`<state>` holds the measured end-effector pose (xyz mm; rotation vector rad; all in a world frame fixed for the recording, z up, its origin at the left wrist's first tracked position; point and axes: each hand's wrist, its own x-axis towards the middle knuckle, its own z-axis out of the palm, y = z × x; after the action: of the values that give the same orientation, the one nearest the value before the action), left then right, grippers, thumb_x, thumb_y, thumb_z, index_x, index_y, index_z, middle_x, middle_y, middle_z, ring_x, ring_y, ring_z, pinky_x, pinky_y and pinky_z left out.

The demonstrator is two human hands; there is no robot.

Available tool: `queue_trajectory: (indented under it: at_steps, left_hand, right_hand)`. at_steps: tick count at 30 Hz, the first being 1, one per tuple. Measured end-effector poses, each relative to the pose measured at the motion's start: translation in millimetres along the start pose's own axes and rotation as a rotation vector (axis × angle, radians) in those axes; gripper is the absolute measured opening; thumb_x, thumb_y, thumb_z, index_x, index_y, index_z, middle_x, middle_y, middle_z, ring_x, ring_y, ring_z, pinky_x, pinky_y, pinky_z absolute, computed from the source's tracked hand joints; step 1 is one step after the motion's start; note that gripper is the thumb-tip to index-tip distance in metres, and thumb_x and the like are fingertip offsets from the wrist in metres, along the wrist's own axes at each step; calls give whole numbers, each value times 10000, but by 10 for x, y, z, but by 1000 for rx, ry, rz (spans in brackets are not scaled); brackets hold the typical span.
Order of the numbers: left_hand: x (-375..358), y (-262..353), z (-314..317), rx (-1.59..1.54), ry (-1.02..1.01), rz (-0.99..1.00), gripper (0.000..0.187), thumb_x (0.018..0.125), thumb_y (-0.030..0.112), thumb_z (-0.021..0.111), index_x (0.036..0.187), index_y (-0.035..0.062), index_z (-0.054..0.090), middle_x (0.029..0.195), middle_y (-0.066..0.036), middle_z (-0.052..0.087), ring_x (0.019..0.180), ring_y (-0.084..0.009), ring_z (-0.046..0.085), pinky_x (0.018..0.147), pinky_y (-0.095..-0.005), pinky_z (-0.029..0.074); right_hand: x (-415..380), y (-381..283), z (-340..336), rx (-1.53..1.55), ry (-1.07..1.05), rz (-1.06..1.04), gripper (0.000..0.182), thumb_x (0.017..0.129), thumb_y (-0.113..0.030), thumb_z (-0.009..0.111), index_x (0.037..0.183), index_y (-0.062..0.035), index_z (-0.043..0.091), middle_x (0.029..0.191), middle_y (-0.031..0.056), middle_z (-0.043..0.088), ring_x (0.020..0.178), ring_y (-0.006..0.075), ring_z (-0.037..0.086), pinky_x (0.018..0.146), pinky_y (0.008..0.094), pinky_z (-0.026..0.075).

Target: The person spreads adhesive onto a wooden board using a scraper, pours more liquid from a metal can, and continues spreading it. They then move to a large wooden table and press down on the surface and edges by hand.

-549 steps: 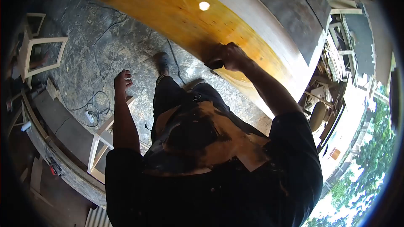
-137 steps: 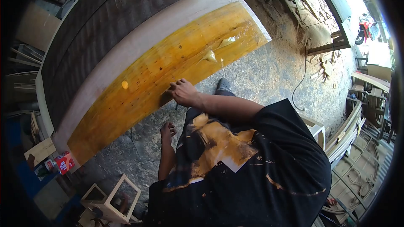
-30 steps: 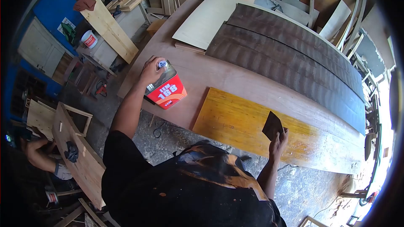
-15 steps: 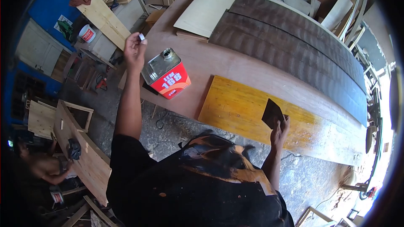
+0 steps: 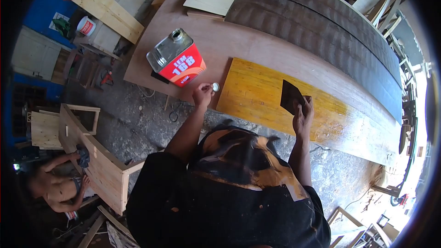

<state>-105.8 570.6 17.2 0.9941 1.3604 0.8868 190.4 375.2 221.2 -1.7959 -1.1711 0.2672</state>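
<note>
Leftmost, upper centre-left of the frame, the red glue can (image 5: 177, 58) stands on the bench (image 5: 239, 41) with its spout uncapped. Just right and below, the left hand (image 5: 202, 94) pinches the small white cap (image 5: 215, 87) at the bench edge, within reach of the can. Further right, the right hand (image 5: 301, 115) grips a dark spreader card (image 5: 289, 95) above the yellow glue-coated board (image 5: 257, 96).

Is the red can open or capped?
Open. The can stands upright on the table with its round spout bare, and the left hand holds the small cap beside it, off the can.
</note>
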Motion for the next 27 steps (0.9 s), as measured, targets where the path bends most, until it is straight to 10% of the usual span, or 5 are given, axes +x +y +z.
queue_trajectory:
  at_steps: [18,25,27]
  left_hand:
    - [38,-57,-491,753,-79,305,268,832,209,632,1040,44,664,930,-173,682,872,-303,666,775,-377,510]
    - [47,489,-1282,418,354,314,470,786,248,760,1147,42,540,925,-94,617,869,-203,602,805,-365,482]
    - [62,907,-1256,-60,301,629,637,771,245,790,1269,32,456,1021,-80,615,955,-198,587,873,-358,458]
  right_hand:
    - [-102,63,-2,-3,-23,44,404,911,-351,533,942,44,612,860,151,485,850,291,501,776,363,404]
    - [-105,230,-212,60,59,95,378,911,-315,534,990,47,606,883,135,494,858,258,507,786,338,405]
    - [-143,334,-406,80,108,147,337,910,-269,529,1014,42,608,893,123,503,875,236,510,791,325,407]
